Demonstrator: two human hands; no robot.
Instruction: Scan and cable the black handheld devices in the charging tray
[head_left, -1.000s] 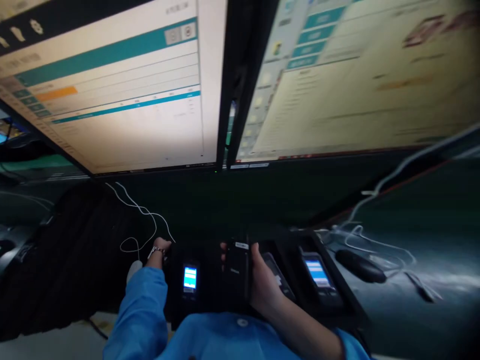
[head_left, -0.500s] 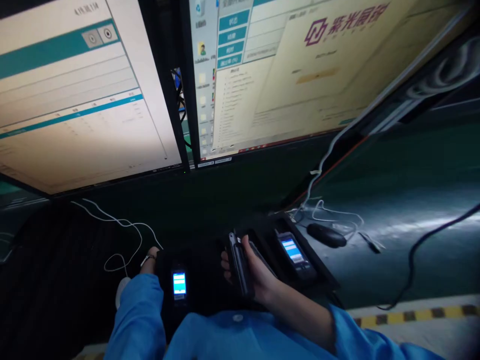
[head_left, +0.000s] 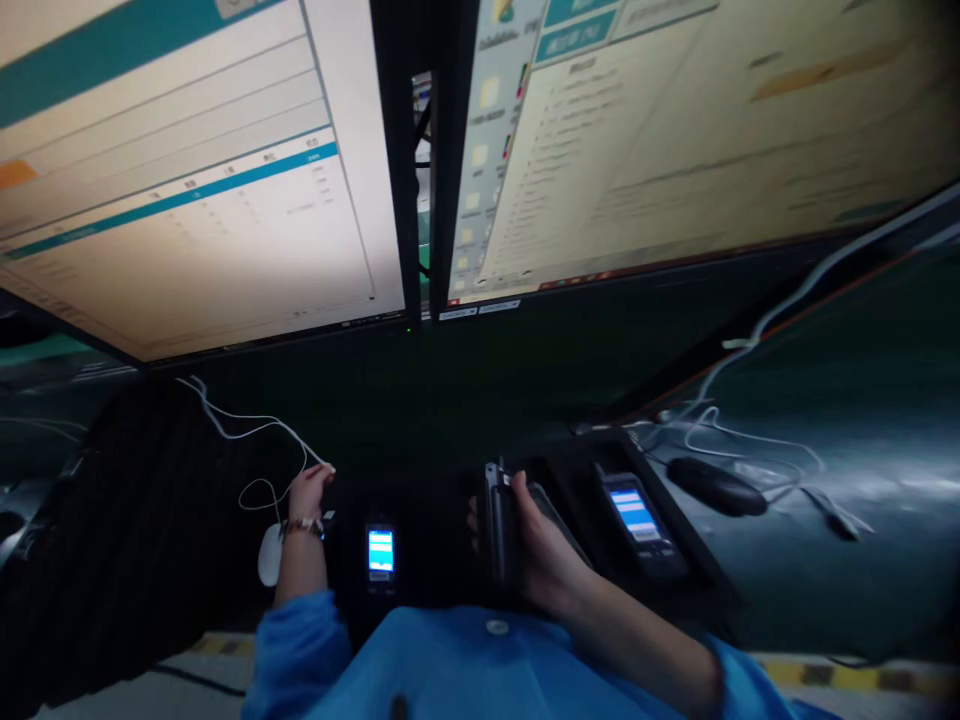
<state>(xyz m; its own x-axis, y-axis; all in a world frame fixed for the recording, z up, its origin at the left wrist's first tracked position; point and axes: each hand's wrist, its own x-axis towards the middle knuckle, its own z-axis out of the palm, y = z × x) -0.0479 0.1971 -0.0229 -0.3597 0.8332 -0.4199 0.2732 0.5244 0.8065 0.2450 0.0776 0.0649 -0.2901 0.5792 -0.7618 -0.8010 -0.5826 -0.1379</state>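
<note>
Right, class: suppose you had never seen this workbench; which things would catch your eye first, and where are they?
Two large glowing monitors fill the top: the white-and-teal table screen at left, the cream window screen at right. Below, at centre, the right hand holds a dark slim handset on edge. Small handsets with lit blue screens sit either side, one left, one right, and the left hand touches a white cable.

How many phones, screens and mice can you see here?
Phones: 4, one held edge-on in the right hand, one lit by the left hand, one lit at right, one dark behind the held one.
Screens: 2.
Mice: 2, white, black.
Total: 8.
</note>
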